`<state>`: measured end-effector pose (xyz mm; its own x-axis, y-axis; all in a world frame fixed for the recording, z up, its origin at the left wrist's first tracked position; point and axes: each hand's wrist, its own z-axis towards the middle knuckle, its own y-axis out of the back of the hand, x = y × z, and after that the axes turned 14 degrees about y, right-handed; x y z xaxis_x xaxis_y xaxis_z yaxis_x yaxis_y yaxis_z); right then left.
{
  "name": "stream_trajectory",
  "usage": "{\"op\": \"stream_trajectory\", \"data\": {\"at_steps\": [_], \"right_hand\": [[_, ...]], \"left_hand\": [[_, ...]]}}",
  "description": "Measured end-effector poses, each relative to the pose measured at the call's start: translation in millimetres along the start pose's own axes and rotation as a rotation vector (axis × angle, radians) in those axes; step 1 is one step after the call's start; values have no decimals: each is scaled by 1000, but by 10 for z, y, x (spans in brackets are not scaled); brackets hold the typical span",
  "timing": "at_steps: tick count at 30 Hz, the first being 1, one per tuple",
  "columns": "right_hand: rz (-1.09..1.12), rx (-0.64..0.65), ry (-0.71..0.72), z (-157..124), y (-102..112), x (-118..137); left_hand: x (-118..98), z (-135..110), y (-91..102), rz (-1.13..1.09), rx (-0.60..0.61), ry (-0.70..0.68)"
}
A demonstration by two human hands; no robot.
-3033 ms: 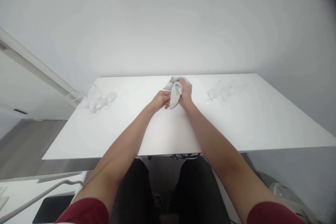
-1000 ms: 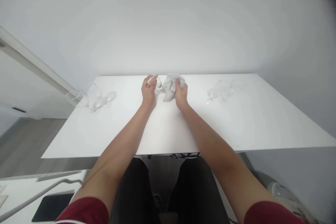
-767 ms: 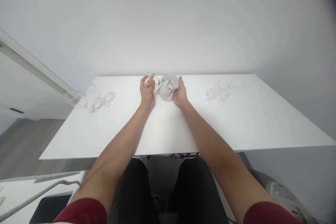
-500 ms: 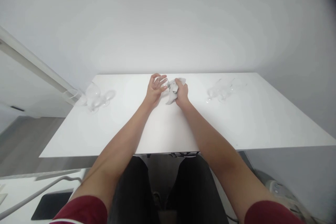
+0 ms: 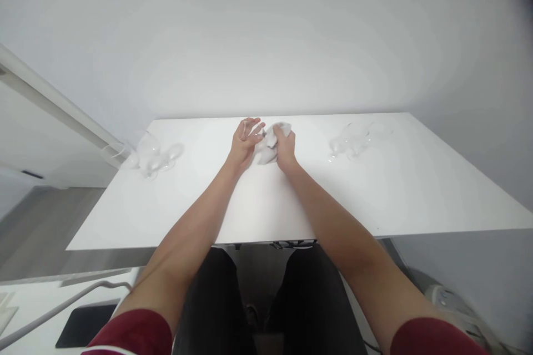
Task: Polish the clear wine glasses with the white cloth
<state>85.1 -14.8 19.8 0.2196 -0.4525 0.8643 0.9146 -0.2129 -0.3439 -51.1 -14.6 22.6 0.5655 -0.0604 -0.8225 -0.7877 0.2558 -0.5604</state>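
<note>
Over the back middle of the white table, my left hand (image 5: pixel 244 145) curls its fingers around a clear, rounded drinking glass (image 5: pixel 252 128). Much of the glass is see-through or hidden behind the fingers, so its full shape is hard to make out. My right hand (image 5: pixel 286 147) is closed on a crumpled pale grey cloth (image 5: pixel 270 151). The cloth is pressed against the right end of the glass, and a loose fold hangs below, between the two hands.
A cluster of clear glassware (image 5: pixel 152 158) lies at the table's left, partly over the edge area. Another clear group (image 5: pixel 352 144) is at the back right. The white table (image 5: pixel 266 205) meets a plain wall behind. A dark flat pad (image 5: pixel 85 324) is at lower left.
My right hand and the cloth have shifted slightly left, towards the left hand. The glass has turned a little in my left fingers, and the cloth's folds have changed shape.
</note>
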Motion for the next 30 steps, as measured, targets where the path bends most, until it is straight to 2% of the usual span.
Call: {"op": "stream_trajectory", "data": {"at_steps": [2,4,6,9,11,12,14,16,17,18,19,22,23,24,25,29,30], "right_hand": [[-128,15,246,-41,10,36],[-143,79,330,-60,9,53],[-23,74,219,-38,1,35],[181,71,-115,32,-6,-31],[177,67,-193,53,-2,-58],[119,43,-145,49,2,-59],[-44,-6,67,19,9,-39],[-164,9,262,-15,10,-8],[-165,26,296,-23,7,3],[-122,37,270,-24,1,8],[-51,49,185,-16,-7,7],[157,132,-217,27,-28,-25],[182,155,-303,37,-29,-35],[175,159,-326,39,-26,-40],[142,139,-286,34,-20,-38],[-120,31,155,-30,5,15],[-148,39,206,-40,4,27]], "left_hand": [[20,37,-8,-41,-76,33],[21,46,-6,-67,-102,46],[5,23,3,-59,-61,17],[-19,-29,7,13,40,-9],[-22,-39,0,45,51,5],[-19,-33,-4,43,40,14],[-7,-8,-10,11,4,38],[2,12,-6,-21,-11,65],[2,15,-2,-28,-6,69],[0,11,4,-26,5,64],[-5,2,10,-16,20,50],[-28,-34,24,46,87,24],[-34,-41,25,63,108,27],[-36,-43,26,76,123,34],[-34,-39,27,81,129,39],[-7,4,30,46,61,44],[-2,10,32,39,45,45]]}}
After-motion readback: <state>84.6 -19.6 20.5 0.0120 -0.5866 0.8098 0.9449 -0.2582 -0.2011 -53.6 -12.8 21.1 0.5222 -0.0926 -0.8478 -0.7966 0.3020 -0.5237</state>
